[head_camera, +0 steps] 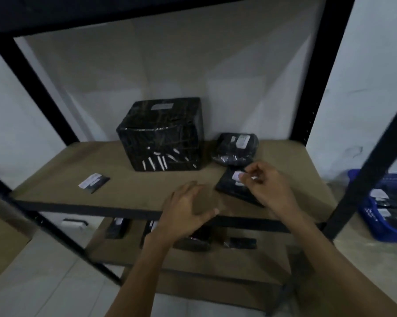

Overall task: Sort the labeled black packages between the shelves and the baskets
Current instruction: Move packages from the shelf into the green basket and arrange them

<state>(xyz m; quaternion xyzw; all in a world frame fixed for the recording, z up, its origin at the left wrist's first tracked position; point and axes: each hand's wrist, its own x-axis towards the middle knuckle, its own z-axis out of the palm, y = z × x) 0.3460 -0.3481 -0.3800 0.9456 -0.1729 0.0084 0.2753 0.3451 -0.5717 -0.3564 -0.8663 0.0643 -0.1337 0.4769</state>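
Forearms stretch from the bottom of the view toward a black metal rack. Under them, on the lower shelf (pixel 215 261), lie at least 3 small black packages (pixel 117 227).

On the middle shelf (pixel 55 179), the left hand (pixel 188 207) hovers over the front edge, fingers relaxed and slightly spread, holding nothing. The right hand (pixel 269 186) is just beyond it, over the near side of a flat black package (pixel 228 187). Its fingers are curled, and thumb and forefinger nearly meet by the white label, but blur hides whether they pinch the package or only touch it.

Just behind lies a lumpy bagged package (pixel 236 147), then a large wrapped box (pixel 163 136) at mid-shelf. A small flat package (pixel 94 183) sits well apart to the left. On the floor outside the rack to the right, a blue basket (pixel 376 229) holds more labelled packages.

The step in hand looks like checking or taking up the flat package. The next move calls for a sure grip on its edge, a lift clear of the bagged one, and a readable label to decide between shelf and basket.
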